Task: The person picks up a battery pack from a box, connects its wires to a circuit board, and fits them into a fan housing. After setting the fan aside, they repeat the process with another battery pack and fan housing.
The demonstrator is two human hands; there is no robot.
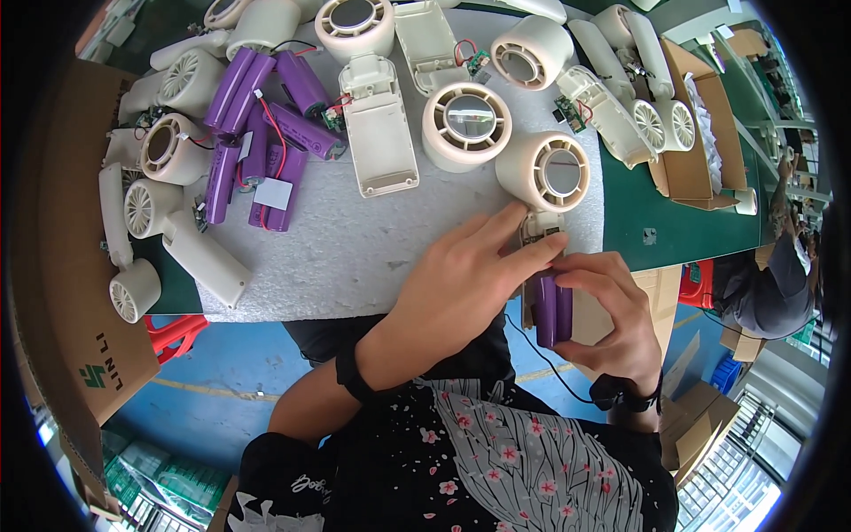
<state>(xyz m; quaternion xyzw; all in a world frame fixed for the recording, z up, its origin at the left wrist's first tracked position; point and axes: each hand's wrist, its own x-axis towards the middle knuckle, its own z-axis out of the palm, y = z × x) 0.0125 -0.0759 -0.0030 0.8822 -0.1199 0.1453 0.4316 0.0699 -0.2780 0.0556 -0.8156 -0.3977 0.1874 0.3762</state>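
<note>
Near the table's front edge lies a cream handheld fan (542, 173), its round head away from me and its opened handle toward me. My left hand (465, 288) grips the handle just below the head, fingertips pressed on the small part there. With thumb and fingers, my right hand (620, 310) pinches a purple two-cell battery pack (551, 310), which sits along the handle. Much of the handle is hidden by my hands and the pack. Just beyond stands another fan head (466, 126), joined to no handle I can see.
Several purple battery packs (288, 177) with red wires are heaped at the left, beside more cream fans (182, 80). An open fan handle (379, 133) lies mid-table. At the right edge stands a cardboard box (709, 133); a tall carton (71, 248) flanks the left.
</note>
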